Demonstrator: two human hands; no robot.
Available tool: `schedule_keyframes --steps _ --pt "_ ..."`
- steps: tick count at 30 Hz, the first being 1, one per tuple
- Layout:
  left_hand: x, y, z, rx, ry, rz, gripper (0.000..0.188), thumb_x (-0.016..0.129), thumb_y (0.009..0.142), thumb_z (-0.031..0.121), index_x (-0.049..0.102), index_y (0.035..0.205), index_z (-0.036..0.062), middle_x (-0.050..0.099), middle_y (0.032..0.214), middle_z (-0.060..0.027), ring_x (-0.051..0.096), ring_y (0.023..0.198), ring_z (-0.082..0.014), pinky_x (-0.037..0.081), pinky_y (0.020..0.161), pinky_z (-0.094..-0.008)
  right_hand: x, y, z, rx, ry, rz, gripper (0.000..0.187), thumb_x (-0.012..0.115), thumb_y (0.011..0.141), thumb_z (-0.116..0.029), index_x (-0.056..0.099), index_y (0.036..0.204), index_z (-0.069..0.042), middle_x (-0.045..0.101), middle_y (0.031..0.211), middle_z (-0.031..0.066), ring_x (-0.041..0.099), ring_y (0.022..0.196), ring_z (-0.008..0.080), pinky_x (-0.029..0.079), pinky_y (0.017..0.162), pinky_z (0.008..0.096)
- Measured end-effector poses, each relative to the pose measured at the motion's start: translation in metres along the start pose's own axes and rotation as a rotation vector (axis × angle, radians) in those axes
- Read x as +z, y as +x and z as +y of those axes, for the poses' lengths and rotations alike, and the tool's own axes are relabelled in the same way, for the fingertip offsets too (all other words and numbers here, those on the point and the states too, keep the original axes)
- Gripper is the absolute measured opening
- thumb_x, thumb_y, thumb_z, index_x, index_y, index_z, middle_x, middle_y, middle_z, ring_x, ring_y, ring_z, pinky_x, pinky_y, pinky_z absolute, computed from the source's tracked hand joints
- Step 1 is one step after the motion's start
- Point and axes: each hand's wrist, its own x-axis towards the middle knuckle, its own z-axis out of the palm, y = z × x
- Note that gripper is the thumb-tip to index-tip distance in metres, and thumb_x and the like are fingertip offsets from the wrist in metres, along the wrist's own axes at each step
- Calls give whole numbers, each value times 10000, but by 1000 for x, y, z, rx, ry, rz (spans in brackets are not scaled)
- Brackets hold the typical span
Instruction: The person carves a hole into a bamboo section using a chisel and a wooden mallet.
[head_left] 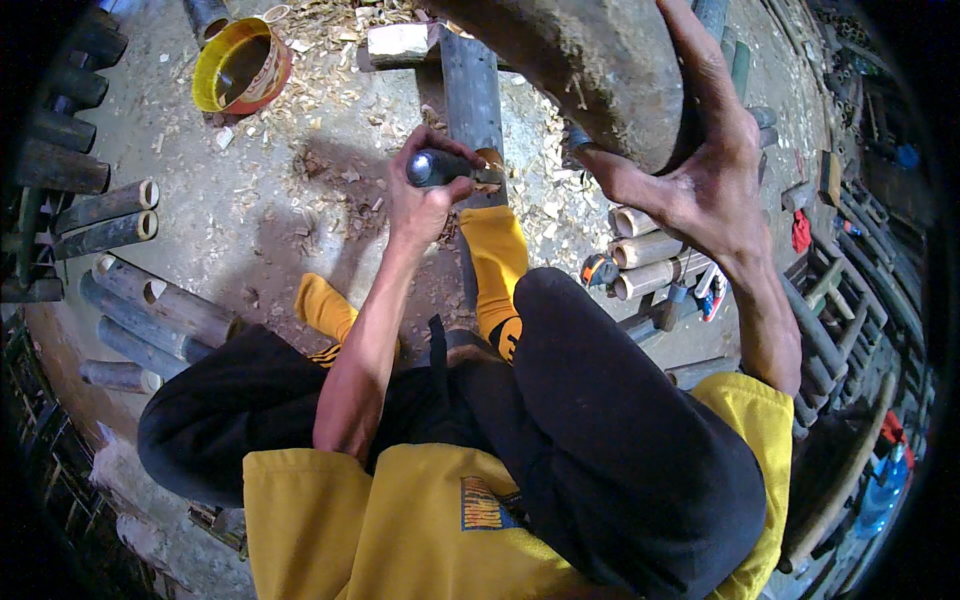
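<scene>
My left hand [425, 195] is closed round a chisel [432, 168], whose round, metal-capped handle end faces up. Its blade is mostly hidden, over a dark bamboo pole [471, 90] that runs away from me between my legs. My foot in a yellow sock [492, 255] rests against the pole. Raised at the upper right, my right hand [715, 165] grips a thick, rough wooden mallet [610, 75], very near the camera; its far end leaves the picture.
A yellow and red tub [240, 68] stands at the far left among wood shavings [340, 75]. A pale block [397, 42] lies beside the pole. Bamboo tubes [175, 300] are stacked at left, more cut tubes [640, 250] at right, with a tape measure [600, 270] near them.
</scene>
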Motion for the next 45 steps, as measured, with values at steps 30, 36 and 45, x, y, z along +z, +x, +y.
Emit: schedule_keyframes --steps 30,36,45 --pt "31 8 0 131 351 -219 366 724 641 87 611 987 53 639 818 -57 592 749 -141 469 681 -300 23 -32 7 29 12 30 893 738 630 -51 269 1389 -97 523 1173 172 501 1128 259 415 942 367" --pt "6 -2 -19 -157 287 37 306 681 677 55 592 965 4 633 870 -83 611 791 -154 496 738 -311 27 -51 24 539 -107 -333 881 704 630 -127 273 1398 -146 521 1204 215 547 1066 349 438 919 380" --pt "8 9 -3 3 -112 268 236 678 756 50 522 932 52 600 855 -76 624 754 -193 551 624 -355 84 -240 46 813 21 76 932 703 613 -128 224 1412 -155 546 1149 259 609 924 382 499 800 414"
